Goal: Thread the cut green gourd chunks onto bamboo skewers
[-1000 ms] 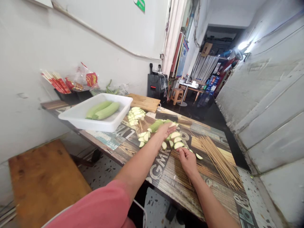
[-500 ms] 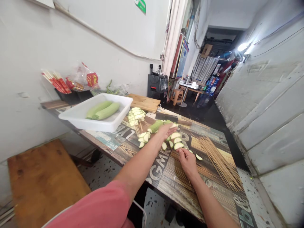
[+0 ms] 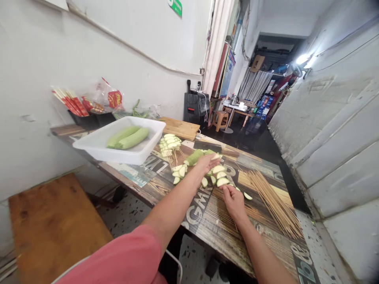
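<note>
My left hand (image 3: 207, 163) reaches over the cut zucchini, its fingers around a pale zucchini slice (image 3: 216, 156) at the far end of a row. Closer to me, my right hand (image 3: 234, 200) is closed in a pinch on a thin bamboo skewer (image 3: 236, 227), whose lower end shows beneath the hand. Just beyond its fingertips, half-round zucchini slices (image 3: 222, 182) lie in line; whether the skewer runs through all of them is hidden. Loose slices (image 3: 179, 172) and a partly sliced zucchini (image 3: 194, 157) lie around my left forearm and hand.
A white tub (image 3: 139, 157) holds two whole zucchini (image 3: 134, 138). Finished zucchini skewers (image 3: 170, 144) lie beside it. A cleaver (image 3: 207, 146) rests behind the slices, near a wooden board (image 3: 180, 128). Bare bamboo skewers (image 3: 272, 203) spread at the right.
Almost nothing differs. Both hands stay in the same places, with the slices between them hardly shifted.
</note>
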Tool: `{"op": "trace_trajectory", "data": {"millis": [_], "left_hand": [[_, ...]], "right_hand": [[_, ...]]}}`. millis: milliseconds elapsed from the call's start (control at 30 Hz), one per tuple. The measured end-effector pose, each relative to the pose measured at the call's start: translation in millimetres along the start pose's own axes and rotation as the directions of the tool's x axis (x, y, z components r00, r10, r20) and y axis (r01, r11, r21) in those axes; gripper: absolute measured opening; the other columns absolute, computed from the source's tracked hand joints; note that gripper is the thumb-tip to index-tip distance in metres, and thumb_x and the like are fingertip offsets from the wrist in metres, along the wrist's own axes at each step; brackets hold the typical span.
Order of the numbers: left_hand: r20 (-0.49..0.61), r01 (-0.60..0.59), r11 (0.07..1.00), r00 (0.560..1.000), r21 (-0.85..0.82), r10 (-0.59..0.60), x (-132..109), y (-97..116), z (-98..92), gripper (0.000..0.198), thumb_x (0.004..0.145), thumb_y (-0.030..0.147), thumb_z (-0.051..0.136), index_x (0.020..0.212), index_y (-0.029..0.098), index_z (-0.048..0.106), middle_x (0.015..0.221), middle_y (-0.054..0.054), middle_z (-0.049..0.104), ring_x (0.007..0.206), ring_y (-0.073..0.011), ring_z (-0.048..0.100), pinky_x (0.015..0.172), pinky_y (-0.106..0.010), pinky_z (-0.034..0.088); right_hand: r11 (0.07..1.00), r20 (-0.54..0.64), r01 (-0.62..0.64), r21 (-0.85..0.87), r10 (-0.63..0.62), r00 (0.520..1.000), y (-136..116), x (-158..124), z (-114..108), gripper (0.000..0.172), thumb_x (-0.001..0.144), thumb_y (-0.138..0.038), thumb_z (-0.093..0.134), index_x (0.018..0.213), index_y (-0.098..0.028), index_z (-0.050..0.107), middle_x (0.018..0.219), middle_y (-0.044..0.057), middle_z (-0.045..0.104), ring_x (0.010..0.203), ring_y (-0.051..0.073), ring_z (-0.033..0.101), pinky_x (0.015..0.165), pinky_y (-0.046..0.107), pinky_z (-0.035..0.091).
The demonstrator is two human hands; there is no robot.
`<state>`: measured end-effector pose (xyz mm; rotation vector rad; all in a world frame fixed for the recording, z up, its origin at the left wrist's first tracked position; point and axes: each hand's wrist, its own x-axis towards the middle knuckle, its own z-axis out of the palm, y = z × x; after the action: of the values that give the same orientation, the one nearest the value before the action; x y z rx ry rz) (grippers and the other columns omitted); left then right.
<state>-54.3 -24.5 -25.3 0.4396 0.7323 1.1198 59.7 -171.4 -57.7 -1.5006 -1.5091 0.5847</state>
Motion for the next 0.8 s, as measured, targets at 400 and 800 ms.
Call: {"op": "trace_trajectory", "data": {"millis": [400, 800], "left_hand": [[0.013, 0.009, 1.000, 1.000, 0.004, -0.009, 4.0, -2.6, -0.9, 0.011, 0.077, 0.014, 0.061, 0.083, 0.006, 0.056, 0.069, -0.015, 0.067, 0.061, -0.0181, 0.066, 0.061, -0.024, 0.054], [-0.022, 0.022, 0.998, 1.000, 0.062, -0.021, -2.9, -1.7, 4.5, 0.007, 0.078, 0.014, 0.058, 0.080, 0.007, 0.057, 0.066, -0.012, 0.066, 0.060, -0.0167, 0.066, 0.058, -0.023, 0.053]], "right_hand": [[1.000, -0.015, 0.010, 0.003, -0.010, 1.000, 1.5, 0.7, 0.4, 0.036, 0.081, -0.043, 0.041, 0.079, -0.016, 0.065, 0.049, -0.001, 0.050, 0.047, 0.012, 0.041, 0.047, 0.022, 0.031], [0.987, 0.038, -0.075, 0.142, 0.071, 0.997, 3.1, 0.6, 3.9, 0.037, 0.082, -0.046, 0.041, 0.080, -0.014, 0.060, 0.044, -0.006, 0.034, 0.041, 0.009, 0.030, 0.041, 0.022, 0.023]]}}
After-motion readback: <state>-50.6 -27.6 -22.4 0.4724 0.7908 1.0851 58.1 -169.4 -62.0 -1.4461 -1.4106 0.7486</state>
